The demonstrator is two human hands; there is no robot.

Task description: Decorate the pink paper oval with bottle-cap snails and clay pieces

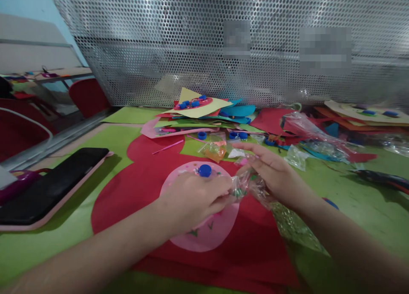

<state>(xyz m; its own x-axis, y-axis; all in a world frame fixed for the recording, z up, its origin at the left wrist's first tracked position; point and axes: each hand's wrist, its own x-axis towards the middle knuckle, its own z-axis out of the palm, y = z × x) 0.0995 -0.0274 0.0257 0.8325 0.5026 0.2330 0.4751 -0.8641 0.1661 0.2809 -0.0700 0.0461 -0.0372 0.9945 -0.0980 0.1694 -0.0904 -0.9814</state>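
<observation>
Got a clear baggie (244, 187) held up at the right edge of the pink oval (215, 239).
My left grip (194, 198) is pinching the baggie's left end, my right grip (271, 170) the other; the bits inside are too blurry to call. A blue cap (205, 171) sits toward the oval's far side, red paper (252, 255) is under the oval, an orange packet (214, 153) lies just beyond it, and a phone (56, 187) is off to its left on the green counter (361, 230).
</observation>
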